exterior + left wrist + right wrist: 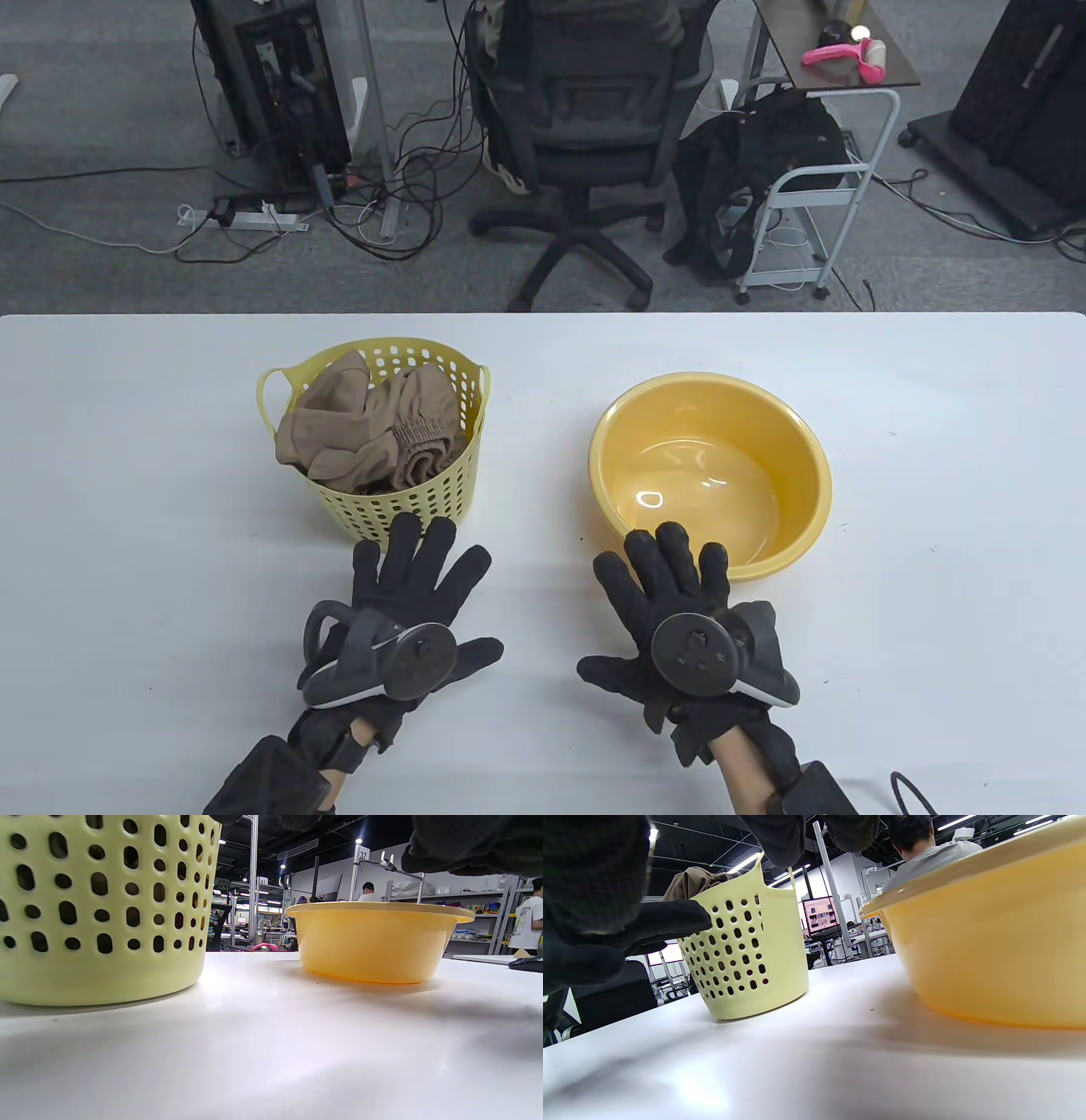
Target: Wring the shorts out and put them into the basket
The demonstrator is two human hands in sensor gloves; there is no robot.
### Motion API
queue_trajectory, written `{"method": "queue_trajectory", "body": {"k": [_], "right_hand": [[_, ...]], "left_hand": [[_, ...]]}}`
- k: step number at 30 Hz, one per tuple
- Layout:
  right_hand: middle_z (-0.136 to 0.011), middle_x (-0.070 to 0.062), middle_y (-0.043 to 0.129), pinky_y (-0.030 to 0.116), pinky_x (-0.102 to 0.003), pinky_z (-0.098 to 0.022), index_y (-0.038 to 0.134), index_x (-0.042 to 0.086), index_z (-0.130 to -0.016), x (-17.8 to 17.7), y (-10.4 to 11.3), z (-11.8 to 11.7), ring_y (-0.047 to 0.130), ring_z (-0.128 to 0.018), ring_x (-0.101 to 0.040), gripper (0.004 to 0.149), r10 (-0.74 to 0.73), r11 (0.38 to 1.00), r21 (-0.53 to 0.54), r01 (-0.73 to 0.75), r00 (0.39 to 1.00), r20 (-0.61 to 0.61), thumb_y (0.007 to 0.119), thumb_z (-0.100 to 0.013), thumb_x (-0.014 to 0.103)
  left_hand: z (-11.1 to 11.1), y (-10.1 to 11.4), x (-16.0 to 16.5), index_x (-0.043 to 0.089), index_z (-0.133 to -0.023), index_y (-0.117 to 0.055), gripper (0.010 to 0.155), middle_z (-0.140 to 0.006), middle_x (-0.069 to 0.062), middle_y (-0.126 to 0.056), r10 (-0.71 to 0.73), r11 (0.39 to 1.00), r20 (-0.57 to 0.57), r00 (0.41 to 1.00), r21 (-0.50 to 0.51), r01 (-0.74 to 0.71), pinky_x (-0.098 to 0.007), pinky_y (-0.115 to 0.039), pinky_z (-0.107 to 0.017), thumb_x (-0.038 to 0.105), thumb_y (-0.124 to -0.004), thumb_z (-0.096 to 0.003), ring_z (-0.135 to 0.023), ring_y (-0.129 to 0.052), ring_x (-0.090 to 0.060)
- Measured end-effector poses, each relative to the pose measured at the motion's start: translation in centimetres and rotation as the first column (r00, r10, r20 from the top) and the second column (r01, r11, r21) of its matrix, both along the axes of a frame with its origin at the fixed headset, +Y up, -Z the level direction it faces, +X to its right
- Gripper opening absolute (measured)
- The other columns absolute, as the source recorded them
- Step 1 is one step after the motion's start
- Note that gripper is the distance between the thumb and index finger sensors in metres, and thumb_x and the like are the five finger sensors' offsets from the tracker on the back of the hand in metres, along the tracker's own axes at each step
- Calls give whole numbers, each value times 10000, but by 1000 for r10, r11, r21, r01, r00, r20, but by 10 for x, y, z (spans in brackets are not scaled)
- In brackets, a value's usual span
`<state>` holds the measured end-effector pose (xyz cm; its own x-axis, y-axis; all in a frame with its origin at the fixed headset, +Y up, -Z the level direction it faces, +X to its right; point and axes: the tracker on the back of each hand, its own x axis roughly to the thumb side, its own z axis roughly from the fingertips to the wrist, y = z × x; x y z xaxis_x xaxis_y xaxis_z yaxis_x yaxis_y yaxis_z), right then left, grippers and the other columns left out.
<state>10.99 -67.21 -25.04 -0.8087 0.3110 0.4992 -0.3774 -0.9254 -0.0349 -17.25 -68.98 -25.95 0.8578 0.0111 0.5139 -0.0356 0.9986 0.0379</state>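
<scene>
Tan shorts (373, 424) lie bunched inside the pale yellow perforated basket (441, 497) left of centre; their top peeks over the rim (689, 882) in the right wrist view. An orange-yellow basin (797, 509) stands to the right with some clear liquid in its bottom. My left hand (416, 586) lies flat with fingers spread just in front of the basket (97, 912), holding nothing. My right hand (662, 586) lies flat with fingers spread in front of the basin (373, 942), fingertips near its front rim, holding nothing.
The white table (933, 475) extends widely on both sides. Beyond its far edge stand an office chair (585, 136), a white cart (814, 204) with a black bag, and cables on the floor. People (925, 844) are visible in the background.
</scene>
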Motion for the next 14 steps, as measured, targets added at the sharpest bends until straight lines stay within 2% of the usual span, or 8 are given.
{"method": "queue_trajectory", "body": {"k": [14], "right_hand": [[-1119, -304, 366, 225, -802, -617, 484, 114, -1109, -3, -1, 1, 255, -1007, -586, 1008, 12, 1000, 5, -12, 1000, -17, 828, -384, 723]], "left_hand": [[1, -2, 0, 250, -1189, -344, 910, -1270, -266, -252, 9, 1000, 20, 1000, 3, -9, -831, -294, -636, 744, -669, -498, -1110, -237, -651]]}}
